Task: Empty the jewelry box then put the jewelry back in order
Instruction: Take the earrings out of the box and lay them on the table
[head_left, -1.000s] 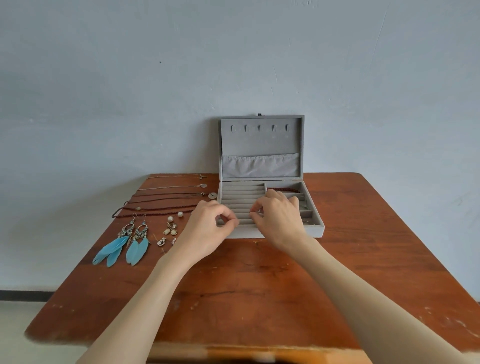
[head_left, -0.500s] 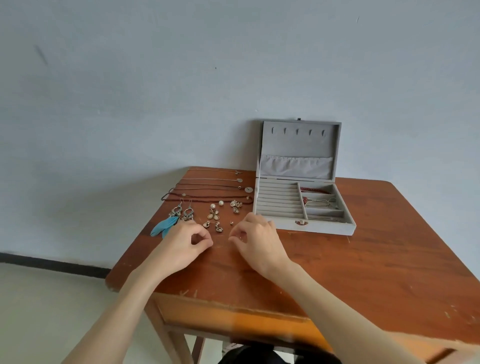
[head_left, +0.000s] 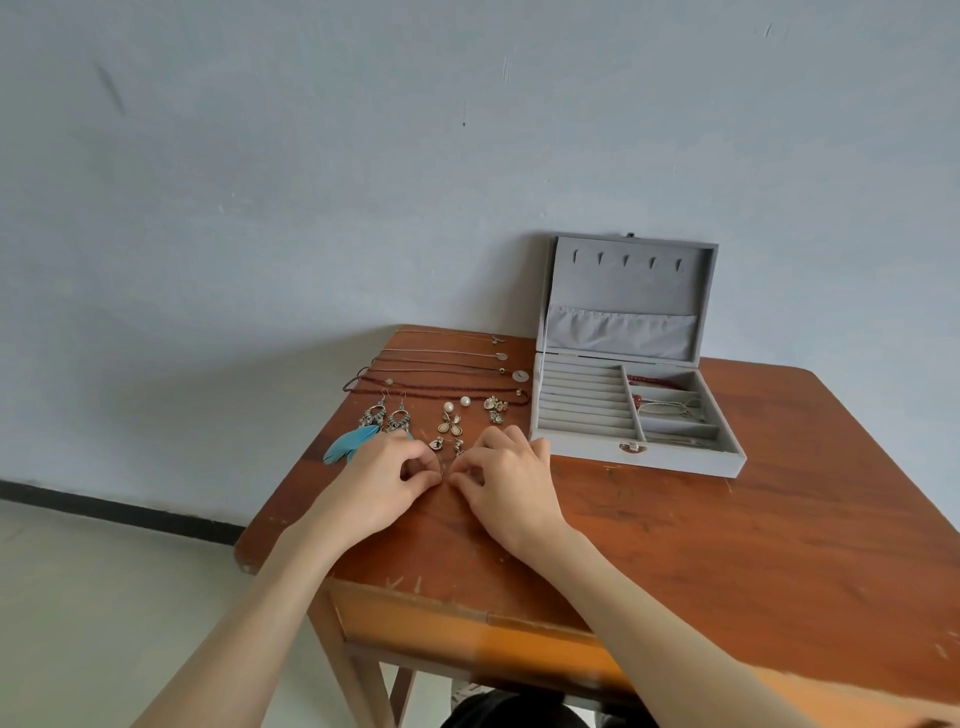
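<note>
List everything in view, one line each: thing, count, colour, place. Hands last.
jewelry box: one, grey, open, back of table on the right
bracelets: several, red and pale, box's right compartments
necklaces: about five, silver to dark red, rows left of the box
feather earrings: two, blue with silver, table's left edge
small earrings: several, gold and pearl, between feathers and box
table: one, reddish wood
left hand: fingers pinched, on table
right hand: fingers pinched, beside left hand
</note>
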